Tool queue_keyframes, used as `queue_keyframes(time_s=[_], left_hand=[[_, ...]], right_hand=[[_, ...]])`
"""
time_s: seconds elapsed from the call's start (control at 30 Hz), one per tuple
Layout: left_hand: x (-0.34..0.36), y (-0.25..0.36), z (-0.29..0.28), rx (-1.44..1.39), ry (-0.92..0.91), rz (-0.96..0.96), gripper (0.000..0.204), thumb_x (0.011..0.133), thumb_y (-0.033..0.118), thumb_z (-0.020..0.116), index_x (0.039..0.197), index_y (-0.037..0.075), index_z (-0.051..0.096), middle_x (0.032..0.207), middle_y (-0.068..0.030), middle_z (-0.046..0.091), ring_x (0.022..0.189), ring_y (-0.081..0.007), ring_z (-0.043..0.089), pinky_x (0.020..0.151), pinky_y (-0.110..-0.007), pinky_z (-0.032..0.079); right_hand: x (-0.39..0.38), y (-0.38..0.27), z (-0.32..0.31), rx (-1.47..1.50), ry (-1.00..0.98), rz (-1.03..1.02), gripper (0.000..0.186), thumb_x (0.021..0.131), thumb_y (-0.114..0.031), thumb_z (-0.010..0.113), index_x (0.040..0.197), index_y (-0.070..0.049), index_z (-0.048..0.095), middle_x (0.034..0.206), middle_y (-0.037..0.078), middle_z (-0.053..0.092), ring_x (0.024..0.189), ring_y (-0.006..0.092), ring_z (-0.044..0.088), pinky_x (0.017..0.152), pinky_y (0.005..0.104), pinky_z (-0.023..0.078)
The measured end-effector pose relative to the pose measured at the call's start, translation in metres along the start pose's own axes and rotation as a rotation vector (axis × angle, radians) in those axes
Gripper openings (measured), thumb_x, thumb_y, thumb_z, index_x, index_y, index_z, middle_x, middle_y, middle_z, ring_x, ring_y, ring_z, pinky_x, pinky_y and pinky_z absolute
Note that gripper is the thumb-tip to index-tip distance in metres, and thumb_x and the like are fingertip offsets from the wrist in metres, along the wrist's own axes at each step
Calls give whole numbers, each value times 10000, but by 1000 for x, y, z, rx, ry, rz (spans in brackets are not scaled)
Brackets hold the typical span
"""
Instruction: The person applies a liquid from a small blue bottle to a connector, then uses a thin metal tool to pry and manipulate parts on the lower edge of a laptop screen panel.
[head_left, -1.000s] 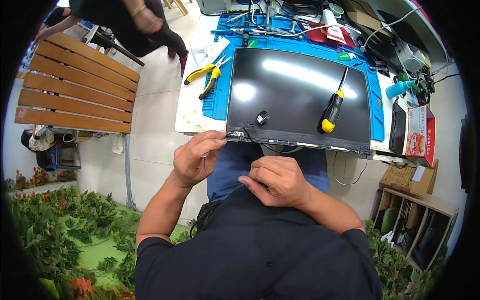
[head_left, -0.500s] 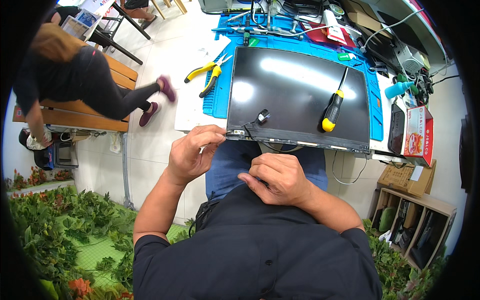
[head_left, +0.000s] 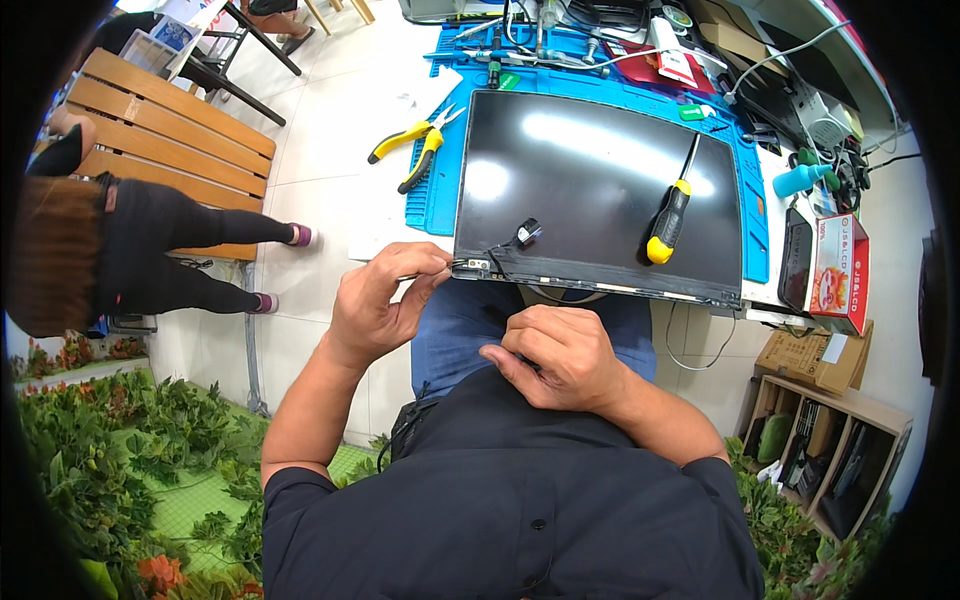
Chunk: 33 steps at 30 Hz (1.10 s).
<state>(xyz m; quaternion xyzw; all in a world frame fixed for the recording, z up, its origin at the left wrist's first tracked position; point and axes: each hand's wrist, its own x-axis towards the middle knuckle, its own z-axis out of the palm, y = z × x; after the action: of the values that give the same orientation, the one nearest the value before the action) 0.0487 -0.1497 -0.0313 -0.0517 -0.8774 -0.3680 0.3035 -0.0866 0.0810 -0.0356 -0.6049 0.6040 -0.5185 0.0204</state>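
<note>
L hand [head_left: 385, 305] is holding its fingertips close at panel [head_left: 585, 195]'s near-L corner, can't tell if gripping. R hand [head_left: 560, 358] is hovering half-curled nr desk [head_left: 378, 215]'s front edge, contents hidden. Panel's lying along that edge, screwdriver [head_left: 669, 222] resting atop.

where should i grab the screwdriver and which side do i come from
The screwdriver is probably best gripped by its thick black-and-yellow handle, with the right hand coming from the near side: it lies on the screen, butt toward the near edge, thin shaft pointing away. Pinch across the handle's sides from above.
</note>
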Motion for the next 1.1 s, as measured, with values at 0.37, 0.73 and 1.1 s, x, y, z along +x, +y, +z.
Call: queue_keyframes(time_s=[0.37, 0.73, 1.1], left_hand=[[-6, -4, 7, 26, 60, -7, 346, 963, -139, 796, 1207, 16, 605, 1064, -202, 826, 992, -292, 841, 817, -354, 684], [-15, -9, 12, -34, 88, -26, 330, 1010, -149, 748, 1237, -6, 555, 1103, -243, 801, 1050, -282, 825, 864, -352, 698], [3, 6, 1, -44, 27, -216, 266, 1028, -92, 765, 1232, -28, 606, 1053, -169, 824, 987, -210, 848, 857, -314, 699]], right_hand=[[27, -3, 0, -454, 72, -31, 286, 796, -104, 912, 1040, -71, 765, 1025, 38, 675, 934, 237, 638, 786, 388, 496], [51, 6, 9, -535, -97, 71, 174, 861, -109, 838, 984, -50, 729, 978, 69, 595, 980, 270, 553, 825, 429, 427], [42, 8, 7, -487, -65, 35, 145, 824, -97, 849, 815, -65, 707, 946, 65, 595, 935, 265, 557, 785, 419, 443]])
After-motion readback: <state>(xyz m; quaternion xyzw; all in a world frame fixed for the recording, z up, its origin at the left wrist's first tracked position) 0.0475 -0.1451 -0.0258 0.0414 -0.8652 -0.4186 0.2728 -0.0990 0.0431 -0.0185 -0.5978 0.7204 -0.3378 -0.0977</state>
